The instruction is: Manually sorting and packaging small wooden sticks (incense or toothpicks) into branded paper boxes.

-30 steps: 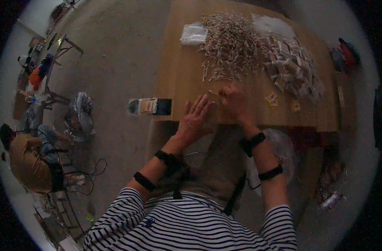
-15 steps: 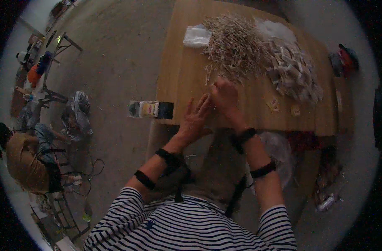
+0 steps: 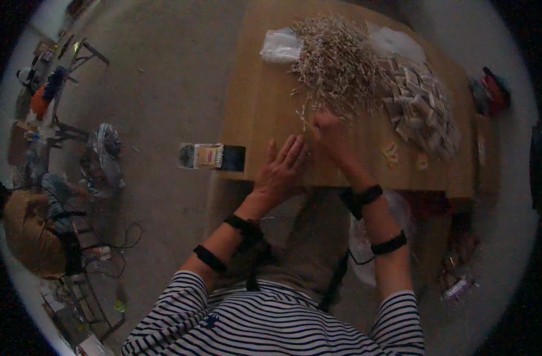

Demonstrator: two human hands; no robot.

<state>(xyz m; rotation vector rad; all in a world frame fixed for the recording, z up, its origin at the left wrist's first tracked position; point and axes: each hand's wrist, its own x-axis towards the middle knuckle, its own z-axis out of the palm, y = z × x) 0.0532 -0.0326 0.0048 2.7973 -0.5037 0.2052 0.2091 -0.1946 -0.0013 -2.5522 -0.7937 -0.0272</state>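
My left hand lies at the near edge of the wooden table, palm down with its fingers stretched out. Just beyond and to its right, my right hand is closed, its fingers curled; what they hold, if anything, is hidden. A few thin pale sticks lie beside its fingertips, apart from the big heap of short pale sticks behind. Right of the heap is a pile of small clear-wrapped packs. Small yellow cards lie right of my right hand.
Clear plastic bags lie left of the heap. A pack with a yellow label juts over the table's left corner, by a dark block. Far left, a person in a brown top sits near a plastic bag.
My right hand has shifted slightly right, away from my left fingertips. Thin sticks now show more plainly beside it. My left hand stays nearly in place, and the view has tilted a little.
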